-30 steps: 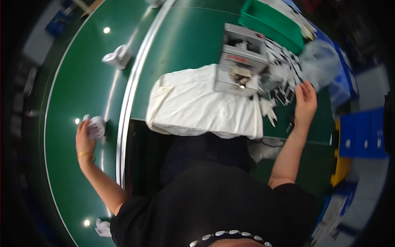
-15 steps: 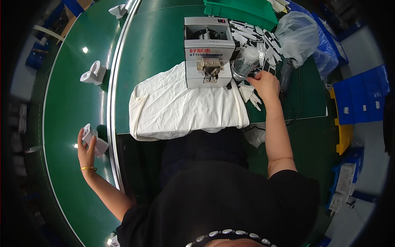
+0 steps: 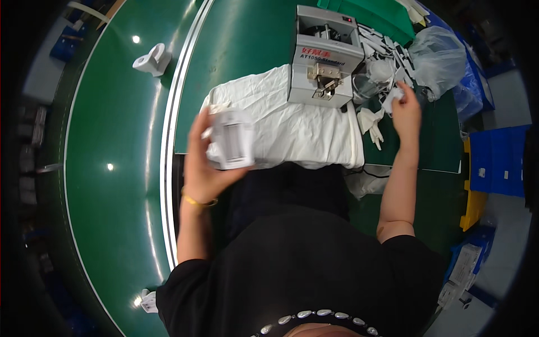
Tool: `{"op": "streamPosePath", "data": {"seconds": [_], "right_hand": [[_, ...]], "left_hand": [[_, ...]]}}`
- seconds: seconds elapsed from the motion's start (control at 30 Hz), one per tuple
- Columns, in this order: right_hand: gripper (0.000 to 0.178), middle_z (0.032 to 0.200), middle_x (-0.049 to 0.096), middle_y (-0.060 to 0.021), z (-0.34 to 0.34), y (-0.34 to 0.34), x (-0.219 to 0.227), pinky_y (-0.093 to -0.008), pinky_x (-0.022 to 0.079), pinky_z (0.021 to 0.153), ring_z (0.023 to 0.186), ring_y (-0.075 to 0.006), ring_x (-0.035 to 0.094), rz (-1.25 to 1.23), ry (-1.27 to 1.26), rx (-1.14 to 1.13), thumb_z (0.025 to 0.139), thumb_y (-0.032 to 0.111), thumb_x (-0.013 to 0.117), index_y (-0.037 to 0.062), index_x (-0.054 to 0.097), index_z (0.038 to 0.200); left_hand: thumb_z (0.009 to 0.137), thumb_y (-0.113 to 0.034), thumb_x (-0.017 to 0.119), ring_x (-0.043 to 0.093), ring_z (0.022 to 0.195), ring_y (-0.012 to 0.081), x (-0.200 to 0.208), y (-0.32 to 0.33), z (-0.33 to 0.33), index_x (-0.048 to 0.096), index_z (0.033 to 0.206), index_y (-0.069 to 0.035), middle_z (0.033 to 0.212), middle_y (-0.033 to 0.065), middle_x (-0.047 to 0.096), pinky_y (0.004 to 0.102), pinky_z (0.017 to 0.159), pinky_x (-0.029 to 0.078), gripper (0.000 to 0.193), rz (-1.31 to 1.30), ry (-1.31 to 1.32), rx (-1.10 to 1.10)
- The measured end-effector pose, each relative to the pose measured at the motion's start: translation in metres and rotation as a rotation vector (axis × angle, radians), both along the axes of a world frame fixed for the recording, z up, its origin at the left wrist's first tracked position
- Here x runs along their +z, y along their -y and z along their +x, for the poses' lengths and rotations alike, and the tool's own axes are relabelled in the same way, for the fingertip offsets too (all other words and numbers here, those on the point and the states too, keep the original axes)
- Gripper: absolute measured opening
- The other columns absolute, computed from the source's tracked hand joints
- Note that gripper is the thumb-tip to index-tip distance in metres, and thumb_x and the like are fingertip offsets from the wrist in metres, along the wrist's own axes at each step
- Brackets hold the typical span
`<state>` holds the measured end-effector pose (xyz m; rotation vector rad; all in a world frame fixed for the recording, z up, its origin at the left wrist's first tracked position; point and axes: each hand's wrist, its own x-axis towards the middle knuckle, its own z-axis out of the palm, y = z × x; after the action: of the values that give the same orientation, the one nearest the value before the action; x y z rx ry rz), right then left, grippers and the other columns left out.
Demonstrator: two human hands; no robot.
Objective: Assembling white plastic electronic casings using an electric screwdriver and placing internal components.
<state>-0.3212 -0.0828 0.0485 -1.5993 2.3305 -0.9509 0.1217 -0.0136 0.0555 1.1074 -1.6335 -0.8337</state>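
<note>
My left hand (image 3: 205, 160) is closed around a white plastic housing (image 3: 233, 140), lifted over the near left part of the white cloth (image 3: 303, 135). A long recess shows in the housing's upward face; motion blurs it a little. To the right of the grey tabletop machine (image 3: 328, 62), my right hand (image 3: 408, 106) pinches a small white piece (image 3: 391, 101), whose kind I cannot make out. Close by are a clear bottle (image 3: 366, 89) with a whitish top and a pair of crumpled off-white gloves (image 3: 371, 126).
Beyond my right hand lies a heap of white and black strips (image 3: 387, 48), with a clear plastic bag (image 3: 441, 56) beside it. A green crate (image 3: 387, 19) stands behind. On the conveyor (image 3: 118, 208) at left rests another white housing (image 3: 152, 60). Blue bins (image 3: 497, 168) are at right.
My left hand has lifted the housing off the conveyor and brought it right, over the cloth. My right hand has picked up a small white piece beside the bottle. The view has shifted.
</note>
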Motion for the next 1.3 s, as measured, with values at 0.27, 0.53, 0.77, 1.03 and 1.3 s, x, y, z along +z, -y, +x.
{"op": "streamPosePath", "data": {"seconds": [0.27,0.53,0.77,1.03,1.3], "right_hand": [[0.031,0.094,0.067,-0.0017,0.103,-0.063,0.062,-0.0187,0.046,0.078,0.084,-0.0057,0.060,-0.291,0.790,0.488,0.090,-0.004,0.064,-0.0009,0.061,0.121],[0.032,0.097,0.071,-0.0064,0.155,-0.087,0.050,-0.0192,0.048,0.073,0.085,-0.0060,0.062,-0.059,0.836,0.697,0.085,-0.006,0.070,-0.0024,0.063,0.117],[0.026,0.095,0.069,-0.0047,0.151,-0.087,0.059,-0.0215,0.046,0.073,0.089,-0.0088,0.060,-0.032,0.504,0.716,0.084,-0.001,0.073,0.0009,0.070,0.110],[0.041,0.135,0.051,-0.0117,0.156,-0.083,0.040,-0.0283,0.046,0.093,0.112,-0.0167,0.054,-0.148,0.268,0.817,0.085,0.003,0.073,0.0041,0.065,0.126],[0.070,0.136,0.051,-0.0185,0.164,-0.089,0.029,-0.0330,0.040,0.105,0.124,-0.0204,0.051,0.111,1.146,0.652,0.089,0.007,0.068,-0.0084,0.031,0.147]], "left_hand": [[0.058,-0.014,0.095,0.052,0.129,0.0307,-0.020,-0.006,-0.081,0.023,0.153,-0.006,0.140,0.0183,0.048,0.0451,0.106,0.045,0.120,-0.004,-0.140,-0.203],[0.060,-0.009,0.092,0.056,0.124,0.0320,-0.024,-0.001,-0.101,0.022,0.153,-0.007,0.134,0.0179,0.053,0.0462,0.097,0.052,0.117,-0.084,-0.214,-0.293],[0.061,-0.006,0.091,0.056,0.123,0.0312,-0.016,-0.004,-0.098,0.022,0.153,-0.008,0.135,0.0176,0.052,0.0434,0.092,0.057,0.115,-0.014,-0.187,-0.301],[0.060,-0.008,0.091,0.053,0.127,0.0308,-0.024,-0.006,-0.099,0.022,0.154,-0.009,0.138,0.0159,0.050,0.0443,0.093,0.055,0.116,-0.011,-0.186,-0.291],[0.092,-0.004,0.063,0.045,0.132,0.0309,-0.008,-0.003,-0.098,0.013,0.154,-0.003,0.141,0.0241,0.044,0.0429,0.109,0.036,0.080,0.251,-0.593,-0.377]]}}
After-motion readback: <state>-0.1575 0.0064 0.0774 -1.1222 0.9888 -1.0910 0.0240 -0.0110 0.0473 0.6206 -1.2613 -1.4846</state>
